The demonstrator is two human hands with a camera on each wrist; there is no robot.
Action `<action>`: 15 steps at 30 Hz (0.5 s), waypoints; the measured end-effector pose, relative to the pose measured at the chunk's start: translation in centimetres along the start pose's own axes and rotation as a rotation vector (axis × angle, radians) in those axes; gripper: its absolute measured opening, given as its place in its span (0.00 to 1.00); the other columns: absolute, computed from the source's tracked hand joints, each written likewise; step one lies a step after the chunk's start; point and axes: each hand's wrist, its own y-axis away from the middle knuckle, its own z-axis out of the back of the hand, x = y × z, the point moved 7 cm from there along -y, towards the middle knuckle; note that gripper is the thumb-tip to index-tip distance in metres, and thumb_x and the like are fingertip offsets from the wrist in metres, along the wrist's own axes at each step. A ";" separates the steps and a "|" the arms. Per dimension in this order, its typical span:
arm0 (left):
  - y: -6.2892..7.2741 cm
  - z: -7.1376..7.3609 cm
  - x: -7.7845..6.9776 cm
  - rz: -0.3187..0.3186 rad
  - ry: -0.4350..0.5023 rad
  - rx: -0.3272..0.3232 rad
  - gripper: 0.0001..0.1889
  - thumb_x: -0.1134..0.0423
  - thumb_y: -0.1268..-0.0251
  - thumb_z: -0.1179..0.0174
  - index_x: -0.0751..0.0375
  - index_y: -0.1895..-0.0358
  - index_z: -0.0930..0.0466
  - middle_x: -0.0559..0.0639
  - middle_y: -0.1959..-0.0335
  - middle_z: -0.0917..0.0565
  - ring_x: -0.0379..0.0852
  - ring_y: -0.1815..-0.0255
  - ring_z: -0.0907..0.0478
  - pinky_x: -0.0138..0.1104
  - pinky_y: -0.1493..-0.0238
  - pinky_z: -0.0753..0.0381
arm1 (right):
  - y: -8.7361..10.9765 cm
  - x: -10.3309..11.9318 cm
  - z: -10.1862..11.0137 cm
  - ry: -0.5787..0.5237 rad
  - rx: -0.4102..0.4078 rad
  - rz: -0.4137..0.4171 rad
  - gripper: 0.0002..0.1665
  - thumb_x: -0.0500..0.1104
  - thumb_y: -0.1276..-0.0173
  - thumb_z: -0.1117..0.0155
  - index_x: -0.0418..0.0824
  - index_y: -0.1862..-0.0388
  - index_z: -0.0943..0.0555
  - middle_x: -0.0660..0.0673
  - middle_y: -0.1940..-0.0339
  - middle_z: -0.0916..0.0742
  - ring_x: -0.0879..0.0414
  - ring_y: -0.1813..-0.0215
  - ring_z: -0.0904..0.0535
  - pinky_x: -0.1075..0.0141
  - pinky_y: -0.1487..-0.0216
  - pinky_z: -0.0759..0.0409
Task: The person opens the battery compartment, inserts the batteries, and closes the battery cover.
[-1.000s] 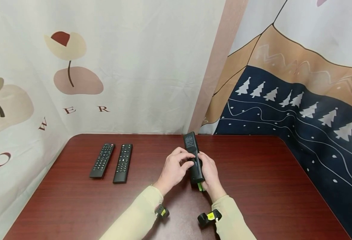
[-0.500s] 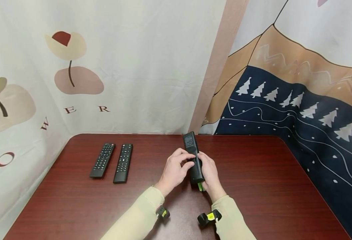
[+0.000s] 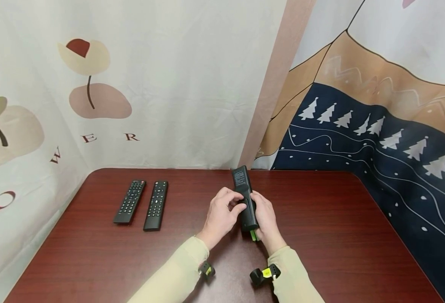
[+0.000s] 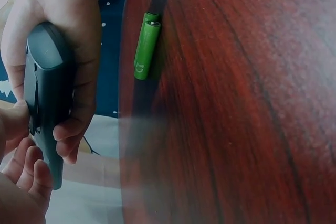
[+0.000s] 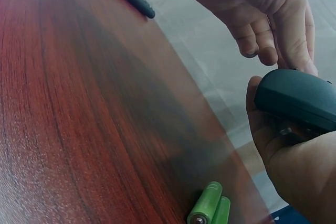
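Note:
A black remote control (image 3: 240, 176) is held up over the table with its labelled back facing up. My right hand (image 3: 265, 216) grips it from the right side, fingers curled underneath. At the middle of its back, my left hand (image 3: 219, 216) pinches the battery cover (image 4: 31, 90) between thumb and fingertips. Along one edge of that cover, a narrow gap shows in the left wrist view. Two green batteries (image 4: 147, 51) lie side by side on the tabletop below the remote; the head view shows only their near ends.
Two more black remotes, one on the far left (image 3: 130, 203) and one beside it (image 3: 156, 206), lie buttons up on the dark red wooden table (image 3: 332, 235). Printed curtains (image 3: 177, 84) hang behind the table's back edge and along its sides.
The left index finger has drawn back slightly to the left over the remote's back. The right hand and the remote hold nearly the same place.

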 end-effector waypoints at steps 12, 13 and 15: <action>0.5 -0.2 -0.5 -0.061 -0.082 -0.004 0.12 0.68 0.38 0.27 0.63 0.51 0.09 0.48 0.60 0.19 0.43 0.64 0.18 0.32 0.62 0.17 | 0.2 0.3 0.2 -0.007 0.004 0.050 0.22 0.43 0.22 0.50 0.33 0.37 0.20 0.44 0.55 0.14 0.57 0.60 0.16 0.67 0.61 0.16; 0.6 -0.2 -0.6 -0.068 -0.086 -0.001 0.13 0.68 0.38 0.27 0.63 0.50 0.10 0.48 0.60 0.19 0.43 0.64 0.18 0.33 0.63 0.17 | 0.2 0.3 0.2 -0.006 0.002 0.056 0.22 0.43 0.22 0.50 0.33 0.38 0.20 0.44 0.56 0.14 0.57 0.61 0.16 0.67 0.62 0.16; 0.6 -0.3 -0.8 -0.077 -0.086 0.004 0.13 0.69 0.38 0.27 0.64 0.50 0.10 0.49 0.60 0.19 0.45 0.64 0.19 0.34 0.63 0.18 | 0.3 0.3 0.2 -0.010 -0.008 0.053 0.22 0.43 0.23 0.50 0.33 0.38 0.20 0.44 0.58 0.14 0.57 0.62 0.16 0.67 0.63 0.17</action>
